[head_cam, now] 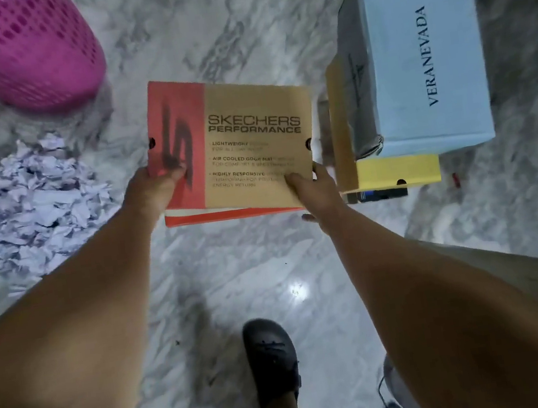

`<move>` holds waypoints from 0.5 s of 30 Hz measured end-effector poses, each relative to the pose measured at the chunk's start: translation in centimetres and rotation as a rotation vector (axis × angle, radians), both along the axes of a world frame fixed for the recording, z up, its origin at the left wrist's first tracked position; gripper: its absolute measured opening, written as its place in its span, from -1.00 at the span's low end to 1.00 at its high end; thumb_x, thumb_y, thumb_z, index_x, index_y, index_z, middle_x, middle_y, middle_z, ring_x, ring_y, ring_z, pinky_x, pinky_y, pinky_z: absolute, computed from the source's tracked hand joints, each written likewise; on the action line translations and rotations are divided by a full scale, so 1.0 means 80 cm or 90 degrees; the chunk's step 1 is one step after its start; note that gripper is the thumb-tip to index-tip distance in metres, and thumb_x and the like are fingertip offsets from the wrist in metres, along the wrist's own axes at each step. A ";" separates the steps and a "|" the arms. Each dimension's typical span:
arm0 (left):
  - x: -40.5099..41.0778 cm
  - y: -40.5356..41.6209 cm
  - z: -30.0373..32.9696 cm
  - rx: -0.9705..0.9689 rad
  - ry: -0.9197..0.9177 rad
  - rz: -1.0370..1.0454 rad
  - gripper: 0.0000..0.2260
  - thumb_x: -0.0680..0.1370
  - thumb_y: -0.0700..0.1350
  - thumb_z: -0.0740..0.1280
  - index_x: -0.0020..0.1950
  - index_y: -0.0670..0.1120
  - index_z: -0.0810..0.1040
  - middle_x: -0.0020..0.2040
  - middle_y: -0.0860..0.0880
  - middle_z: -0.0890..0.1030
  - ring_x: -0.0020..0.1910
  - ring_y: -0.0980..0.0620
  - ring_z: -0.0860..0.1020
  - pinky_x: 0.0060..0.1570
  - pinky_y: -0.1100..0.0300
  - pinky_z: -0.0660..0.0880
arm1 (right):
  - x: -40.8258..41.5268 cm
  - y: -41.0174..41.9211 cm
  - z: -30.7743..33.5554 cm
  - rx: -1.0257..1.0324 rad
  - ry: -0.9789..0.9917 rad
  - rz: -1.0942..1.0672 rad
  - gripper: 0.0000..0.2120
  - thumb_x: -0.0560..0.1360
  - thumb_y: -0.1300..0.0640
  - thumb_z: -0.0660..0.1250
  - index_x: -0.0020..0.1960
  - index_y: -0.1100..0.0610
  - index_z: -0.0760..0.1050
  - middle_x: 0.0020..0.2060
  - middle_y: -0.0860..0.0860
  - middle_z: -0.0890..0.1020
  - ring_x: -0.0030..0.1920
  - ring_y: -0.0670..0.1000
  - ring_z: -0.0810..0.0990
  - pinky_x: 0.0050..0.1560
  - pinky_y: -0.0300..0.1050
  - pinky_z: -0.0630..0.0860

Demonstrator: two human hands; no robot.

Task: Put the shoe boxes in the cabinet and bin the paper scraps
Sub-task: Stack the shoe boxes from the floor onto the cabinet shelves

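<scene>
A tan and red Skechers shoe box (251, 137) is held above the marble floor in the middle of the view. My left hand (155, 188) grips its near left corner, thumb on the lid. My right hand (313, 187) grips its near right corner. To the right, a light blue Veranevada box (423, 57) sits on top of a yellow box (394, 169), with a darker box partly hidden underneath. A heap of crumpled pale paper scraps (35, 198) lies on the floor at the left. No cabinet is in view.
A pink perforated plastic basket (18, 52) stands at the top left, just beyond the paper heap. My foot in a black shoe (272, 359) is on the floor at the bottom centre. A small red object (456, 179) lies right of the stacked boxes.
</scene>
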State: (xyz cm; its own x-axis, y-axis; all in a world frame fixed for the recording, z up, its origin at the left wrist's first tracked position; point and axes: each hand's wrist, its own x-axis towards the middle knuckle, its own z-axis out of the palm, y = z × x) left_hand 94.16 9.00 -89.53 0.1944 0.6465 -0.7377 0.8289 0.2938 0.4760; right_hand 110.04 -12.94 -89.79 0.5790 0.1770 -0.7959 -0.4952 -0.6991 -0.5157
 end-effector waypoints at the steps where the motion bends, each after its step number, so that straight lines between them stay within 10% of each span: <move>1: -0.003 -0.004 -0.005 -0.033 -0.023 0.031 -0.46 0.48 0.26 0.44 0.36 0.02 0.48 0.23 0.00 0.59 0.16 -0.06 0.56 0.18 -0.04 0.55 | -0.003 -0.004 -0.004 0.016 0.010 -0.009 -0.44 0.60 -0.03 0.33 0.55 -0.06 0.27 0.23 -0.07 0.54 0.18 0.05 0.56 -0.03 0.03 0.58; 5: -0.030 -0.042 0.000 -0.042 -0.064 0.099 -0.64 0.43 0.20 0.50 0.10 0.08 0.52 0.10 0.04 0.65 0.05 0.03 0.63 0.10 -0.06 0.62 | -0.025 -0.037 0.005 0.030 0.003 -0.061 -0.56 0.58 0.00 0.35 0.45 -0.11 0.43 0.17 -0.11 0.63 0.15 0.00 0.62 0.04 0.05 0.63; 15: -0.214 -0.175 0.130 -0.152 -0.114 0.179 -0.53 0.44 0.15 0.53 0.26 0.00 0.51 0.21 -0.01 0.65 0.19 -0.05 0.62 0.22 -0.09 0.57 | -0.151 -0.127 0.149 0.001 -0.049 -0.060 -0.46 0.31 -0.12 0.39 0.30 -0.12 0.58 0.03 -0.12 0.71 0.06 0.02 0.69 0.12 0.12 0.67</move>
State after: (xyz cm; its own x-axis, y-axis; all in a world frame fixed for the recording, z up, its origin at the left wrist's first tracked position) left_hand 77.07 -5.00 -79.12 0.1731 0.5074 -0.8441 0.6109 0.6170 0.4961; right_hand 97.98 -23.13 -77.84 0.6520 0.1199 -0.7487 -0.5179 -0.6509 -0.5552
